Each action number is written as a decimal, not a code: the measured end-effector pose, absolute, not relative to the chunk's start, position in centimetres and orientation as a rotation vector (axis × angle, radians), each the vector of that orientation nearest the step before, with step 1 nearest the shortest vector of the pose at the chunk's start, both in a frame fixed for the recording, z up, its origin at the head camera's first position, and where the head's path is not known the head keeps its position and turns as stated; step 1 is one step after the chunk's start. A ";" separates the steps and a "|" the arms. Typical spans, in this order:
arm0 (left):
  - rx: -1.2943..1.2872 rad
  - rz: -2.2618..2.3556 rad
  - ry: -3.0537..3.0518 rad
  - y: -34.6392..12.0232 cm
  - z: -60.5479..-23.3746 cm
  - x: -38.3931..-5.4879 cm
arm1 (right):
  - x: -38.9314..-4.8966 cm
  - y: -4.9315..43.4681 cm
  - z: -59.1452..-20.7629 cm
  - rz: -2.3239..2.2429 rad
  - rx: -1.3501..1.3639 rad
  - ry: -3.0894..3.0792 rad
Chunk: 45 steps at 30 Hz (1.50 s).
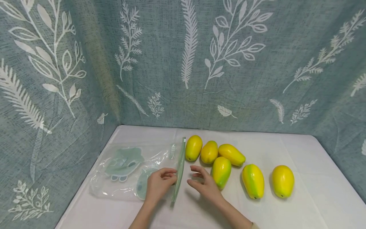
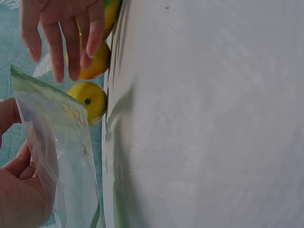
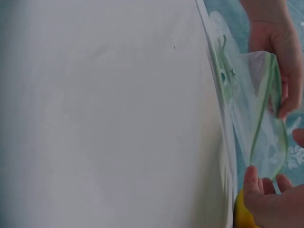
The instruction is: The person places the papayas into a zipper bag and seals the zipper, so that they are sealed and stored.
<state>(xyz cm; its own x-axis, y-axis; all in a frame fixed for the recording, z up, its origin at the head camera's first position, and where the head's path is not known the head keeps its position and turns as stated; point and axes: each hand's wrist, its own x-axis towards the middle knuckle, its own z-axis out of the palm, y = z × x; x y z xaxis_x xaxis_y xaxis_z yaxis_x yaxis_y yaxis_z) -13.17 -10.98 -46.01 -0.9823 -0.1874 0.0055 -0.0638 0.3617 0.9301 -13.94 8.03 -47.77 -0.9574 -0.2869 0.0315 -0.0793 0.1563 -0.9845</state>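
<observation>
A clear zip bag (image 1: pixel 154 156) with pale green animal prints lies on the white table, its green zip edge (image 1: pixel 180 170) raised and facing right. My left hand (image 1: pixel 160 184) pinches this edge between thumb and fingers. In the right wrist view the bag's mouth (image 3: pixel 268 109) is parted. My right hand (image 1: pixel 206 186) hovers just right of the mouth, fingers loosely bent and holding nothing. Close beside it sits a yellow-green mango-like fruit (image 1: pixel 221 171). In the left wrist view, the right hand's fingers (image 2: pixel 71 45) hang above the bag's green edge.
Several more yellow mango-like fruits stand about: three in a group behind my right hand, including one (image 1: pixel 193 148) by the zip edge, and two (image 1: pixel 253 181) farther right. A blue-green curtain (image 1: pixel 171 63) with white leaf prints hangs behind the table (image 1: pixel 303 149).
</observation>
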 end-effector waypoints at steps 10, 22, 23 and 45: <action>0.274 -1.864 -2.432 -11.3 -45.6 -12.8 | -13.8 6.7 -48.2 -2.006 -0.233 2.056; 0.236 -2.042 -2.310 -11.5 -44.8 -12.2 | -13.8 5.2 -48.6 -2.053 -0.179 2.070; 0.230 -2.047 -2.302 -11.5 -44.7 -12.1 | -13.8 5.1 -48.7 -2.052 -0.177 2.070; 0.173 -1.994 -2.088 -12.6 -41.4 -11.4 | -13.5 4.7 -48.6 -1.908 -0.087 2.176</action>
<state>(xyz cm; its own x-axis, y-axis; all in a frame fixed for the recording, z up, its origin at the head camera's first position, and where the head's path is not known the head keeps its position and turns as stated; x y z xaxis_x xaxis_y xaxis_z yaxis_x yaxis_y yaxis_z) -11.43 -12.62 -41.39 -0.9620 -0.2553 0.0969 0.0851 0.0572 0.9947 -13.50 4.67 -48.61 -0.9680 -0.2051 -0.1445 0.1163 0.1431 -0.9828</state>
